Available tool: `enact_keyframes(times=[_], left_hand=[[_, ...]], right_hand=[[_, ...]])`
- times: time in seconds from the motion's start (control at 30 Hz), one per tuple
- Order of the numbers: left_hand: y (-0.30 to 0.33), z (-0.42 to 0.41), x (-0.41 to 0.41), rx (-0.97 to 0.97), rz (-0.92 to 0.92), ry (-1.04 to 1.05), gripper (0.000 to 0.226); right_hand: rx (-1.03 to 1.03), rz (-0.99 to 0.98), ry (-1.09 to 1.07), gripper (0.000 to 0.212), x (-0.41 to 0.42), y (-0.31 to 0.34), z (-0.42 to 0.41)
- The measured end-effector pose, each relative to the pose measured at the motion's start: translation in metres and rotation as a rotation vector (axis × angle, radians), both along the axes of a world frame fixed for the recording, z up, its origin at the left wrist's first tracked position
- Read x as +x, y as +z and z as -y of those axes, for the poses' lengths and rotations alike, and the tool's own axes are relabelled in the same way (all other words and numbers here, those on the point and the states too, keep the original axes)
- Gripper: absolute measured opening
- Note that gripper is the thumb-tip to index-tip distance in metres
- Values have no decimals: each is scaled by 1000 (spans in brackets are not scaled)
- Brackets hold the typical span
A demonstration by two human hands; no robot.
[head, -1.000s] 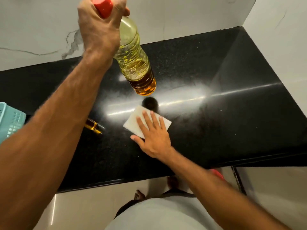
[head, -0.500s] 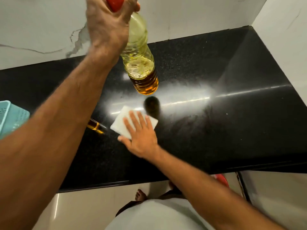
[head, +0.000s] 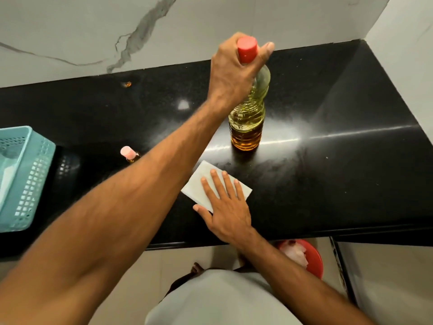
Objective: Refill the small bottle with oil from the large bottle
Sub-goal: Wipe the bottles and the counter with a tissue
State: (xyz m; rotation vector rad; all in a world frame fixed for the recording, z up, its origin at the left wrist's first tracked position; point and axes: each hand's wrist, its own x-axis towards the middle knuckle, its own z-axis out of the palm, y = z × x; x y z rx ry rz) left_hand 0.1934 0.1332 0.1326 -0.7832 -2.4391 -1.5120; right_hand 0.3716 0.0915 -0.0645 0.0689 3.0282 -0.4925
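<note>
Left hand grips the upright large bottle at its neck.

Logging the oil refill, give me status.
Left hand grips large bottle neck, base on counter. Right hand flat on white cloth. Small bottle capped, behind left forearm.

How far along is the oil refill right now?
Seemingly near the end. Done: large bottle and small bottle stand capped on the counter. In hand: left hand grips the large bottle's neck; right hand presses a white cloth. Left: finish wiping.

teal basket, white cloth, red tub
</note>
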Motion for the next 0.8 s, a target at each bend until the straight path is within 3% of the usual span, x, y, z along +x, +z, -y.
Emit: enact_keyframes(times=[0.1,0.33,0.4,0.5,0.63,0.73,0.8], left_hand=[[1,6,3,-57,48,-63,28],[14,28,9,-246,191,-202,66],[18,46,11,-283,201,-165,74],[12,114,12,-388,29,42,57],[-14,211,16,-769,13,335,48],[-36,233,17,-1116,50,368,51],[-49,237,18,-1235,71,322,49]], right_hand=[[24,35,-39,76,-8,2,-10],[51,72,-87,80,-19,2,-9],[44,81,-63,81,-13,4,-5],[47,80,11,81,11,7,-8],[71,96,-67,80,4,9,-32],[87,96,-165,79,-46,8,-20],[66,92,-182,79,-67,9,12]])
